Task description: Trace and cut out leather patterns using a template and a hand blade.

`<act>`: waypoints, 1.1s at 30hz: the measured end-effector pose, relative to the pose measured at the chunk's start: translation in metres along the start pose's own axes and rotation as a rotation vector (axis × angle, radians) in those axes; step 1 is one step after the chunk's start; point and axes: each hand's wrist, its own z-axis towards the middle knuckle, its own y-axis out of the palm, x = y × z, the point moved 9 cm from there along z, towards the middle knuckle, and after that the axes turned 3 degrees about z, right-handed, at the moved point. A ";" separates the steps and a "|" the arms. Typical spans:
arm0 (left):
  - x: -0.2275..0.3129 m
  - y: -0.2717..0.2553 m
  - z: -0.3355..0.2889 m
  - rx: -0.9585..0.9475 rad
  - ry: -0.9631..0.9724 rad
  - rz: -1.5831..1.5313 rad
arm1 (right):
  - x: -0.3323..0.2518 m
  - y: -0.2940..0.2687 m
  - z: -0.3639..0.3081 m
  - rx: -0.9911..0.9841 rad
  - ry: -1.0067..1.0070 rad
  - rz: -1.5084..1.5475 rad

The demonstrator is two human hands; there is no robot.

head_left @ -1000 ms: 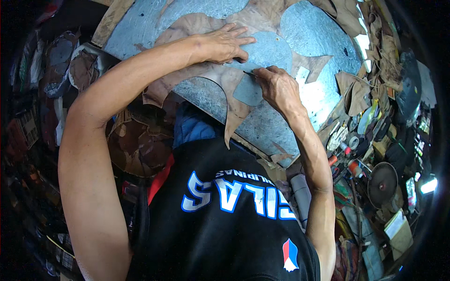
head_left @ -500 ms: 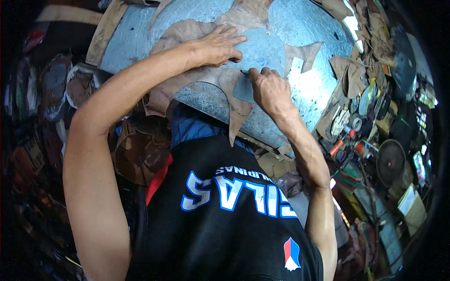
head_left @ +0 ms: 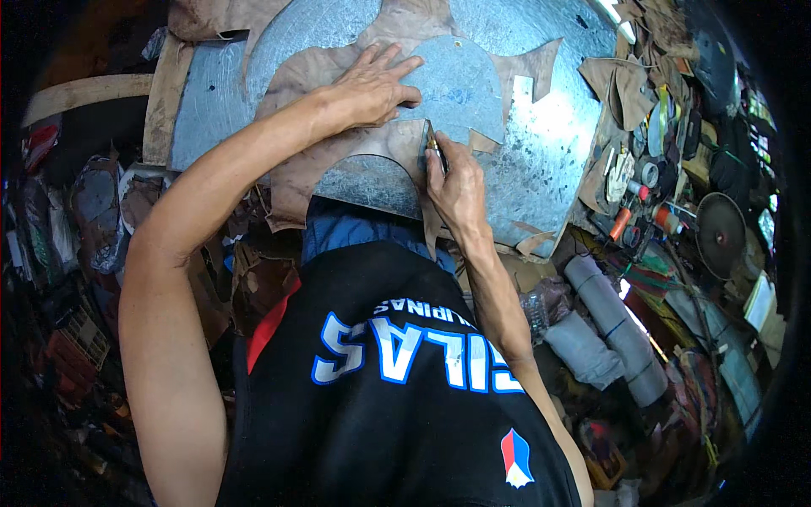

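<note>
A brown leather sheet [head_left: 372, 145] with curved cut-outs lies on a scratched metal-topped table [head_left: 549, 156]. My left hand [head_left: 372, 89] rests on it palm down, fingers spread, its fingertips at the edge of a rounded grey flat piece [head_left: 460, 84] that looks like a template. In my right hand [head_left: 458, 182], closed near the leather's narrow strip, is a slim knife [head_left: 434, 145]. Its blade points away from me, with the tip at the leather beside the grey piece. The leather under my right fingers is hidden.
Leather scraps [head_left: 621, 89] are heaped along the table's right side. Beyond them stand a round dark disc [head_left: 721, 235] and an orange-red spool [head_left: 621, 223]. Grey rolled material [head_left: 621, 329] lies at the lower right. A wooden beam [head_left: 160, 106] edges the table's left.
My right hand has drawn slightly nearer my body and turned, so the knife now shows more plainly. My left hand stays pressed on the leather. The whole view has shifted a little.
</note>
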 end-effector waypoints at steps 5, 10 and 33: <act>-0.001 0.001 0.001 0.020 0.001 -0.004 | -0.004 0.001 0.000 0.014 -0.003 -0.027; -0.001 0.003 0.001 0.007 0.002 0.007 | -0.007 0.003 0.000 0.018 0.010 -0.048; -0.001 0.000 0.002 -0.020 -0.024 0.041 | -0.015 0.006 -0.035 0.021 0.048 -0.015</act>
